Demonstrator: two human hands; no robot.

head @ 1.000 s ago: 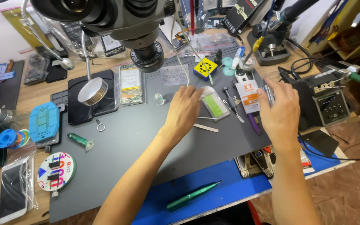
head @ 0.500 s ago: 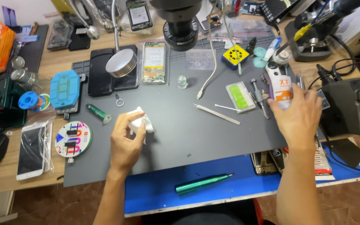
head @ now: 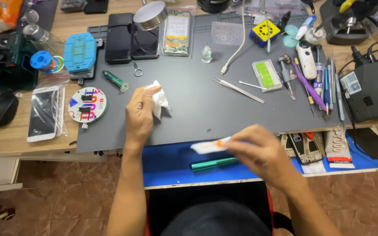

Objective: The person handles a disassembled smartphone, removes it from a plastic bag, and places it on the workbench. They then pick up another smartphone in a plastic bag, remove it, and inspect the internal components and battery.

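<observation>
**Hands at the mat, one blurred**

Left hand [head: 140,114], at centre frame, pinched a crumpled white tissue [head: 159,101] over the grey mat [head: 197,105]. Our right hand [head: 263,153], lower right, was motion-blurred; it gripped a white-and-orange packet [head: 208,146] we could hardly make out, above a green pen-like tool [head: 213,164].

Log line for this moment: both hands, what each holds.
left hand: holds crumpled white tissue over grey mat | right hand: holds white-orange tube, blurred, above green screwdriver
</observation>
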